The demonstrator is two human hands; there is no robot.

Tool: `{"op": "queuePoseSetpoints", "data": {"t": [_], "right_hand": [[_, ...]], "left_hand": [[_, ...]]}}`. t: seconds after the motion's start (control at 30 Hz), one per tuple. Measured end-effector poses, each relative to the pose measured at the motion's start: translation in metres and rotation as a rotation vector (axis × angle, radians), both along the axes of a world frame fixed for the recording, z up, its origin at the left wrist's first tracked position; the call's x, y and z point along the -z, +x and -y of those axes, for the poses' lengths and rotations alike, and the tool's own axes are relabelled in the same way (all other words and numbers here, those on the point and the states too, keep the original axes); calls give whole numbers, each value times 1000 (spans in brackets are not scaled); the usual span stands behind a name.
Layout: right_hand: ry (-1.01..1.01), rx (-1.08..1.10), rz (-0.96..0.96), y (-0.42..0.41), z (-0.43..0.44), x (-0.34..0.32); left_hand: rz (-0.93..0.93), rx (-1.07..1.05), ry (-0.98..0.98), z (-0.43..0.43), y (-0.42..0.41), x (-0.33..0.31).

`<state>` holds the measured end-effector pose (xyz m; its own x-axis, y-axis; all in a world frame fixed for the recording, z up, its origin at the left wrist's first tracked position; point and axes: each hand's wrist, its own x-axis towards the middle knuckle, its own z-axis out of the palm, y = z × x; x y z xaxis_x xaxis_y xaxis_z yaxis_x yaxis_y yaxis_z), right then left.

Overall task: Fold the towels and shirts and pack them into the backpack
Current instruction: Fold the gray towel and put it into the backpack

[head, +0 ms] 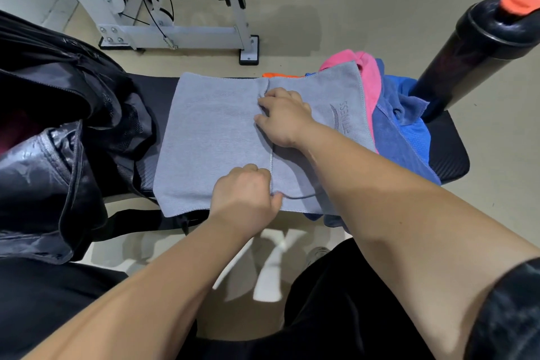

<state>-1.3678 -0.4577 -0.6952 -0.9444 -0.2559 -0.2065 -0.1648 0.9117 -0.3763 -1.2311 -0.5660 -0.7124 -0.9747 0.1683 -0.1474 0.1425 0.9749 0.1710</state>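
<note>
Pinching folded edge of grey towel (210, 131) on bench (159, 90) with left hand (245, 193) near, right hand (283, 117) far, both curled on cloth; keep edges square, press crease flat before backpack (58, 114).

Bare forearms (146, 286), black short sleeve (514, 316), black garment (336, 295) over legs.
</note>
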Motion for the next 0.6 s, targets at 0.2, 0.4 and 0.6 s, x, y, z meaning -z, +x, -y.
{"op": "queuePoseSetpoints", "data": {"t": [0.2, 0.4, 0.6], "right_hand": [[14, -63, 3, 5, -16, 5], [-32, -51, 8, 5, -17, 7], [-80, -54, -75, 6, -14, -4]], "left_hand": [[-17, 7, 26, 3, -2, 2], [-23, -29, 203, 13, -2, -2], [-21, -111, 467, 32, -3, -17]]}}
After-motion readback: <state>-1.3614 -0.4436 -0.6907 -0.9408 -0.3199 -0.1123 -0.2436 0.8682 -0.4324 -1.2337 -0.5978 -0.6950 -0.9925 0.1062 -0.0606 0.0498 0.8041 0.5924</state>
